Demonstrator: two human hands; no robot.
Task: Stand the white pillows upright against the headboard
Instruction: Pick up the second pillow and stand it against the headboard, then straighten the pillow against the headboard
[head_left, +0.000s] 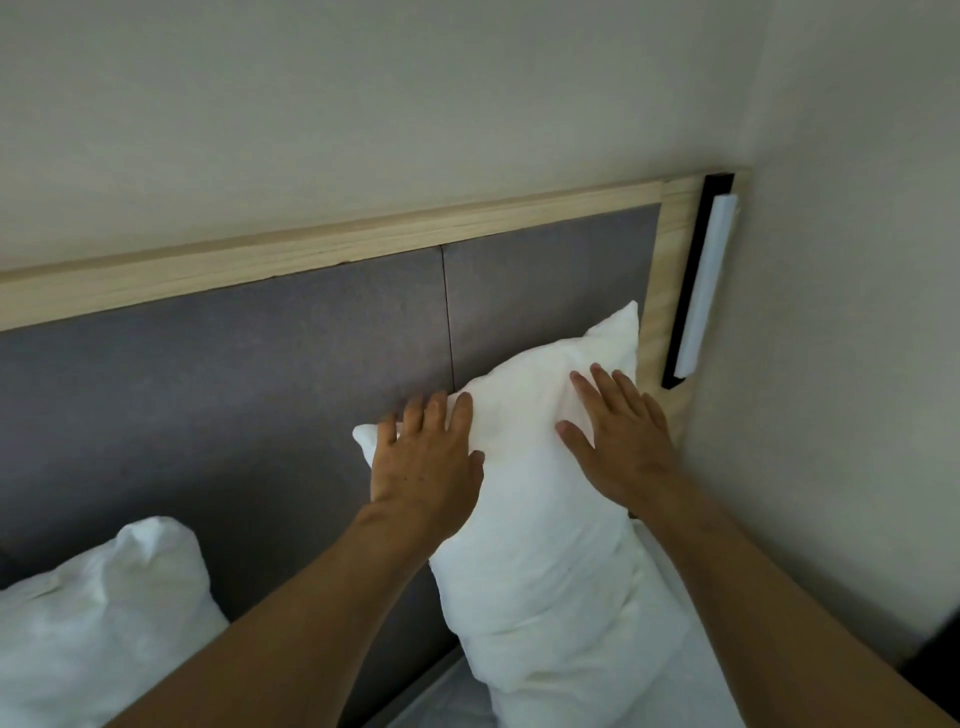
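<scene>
A white pillow (540, 519) stands upright against the grey padded headboard (234, 395) near its right end. My left hand (426, 457) lies flat on the pillow's upper left edge, fingers spread. My right hand (618, 426) presses flat on its upper right face, fingers apart. Neither hand grips the fabric. A second white pillow (98, 623) leans against the headboard at the lower left, away from both hands.
A pale wooden frame (332, 249) runs along the headboard's top and right side. A white bar in a black holder (701, 286) is fixed by the right post. The side wall (841, 364) is close on the right. White bedding (447, 701) lies below.
</scene>
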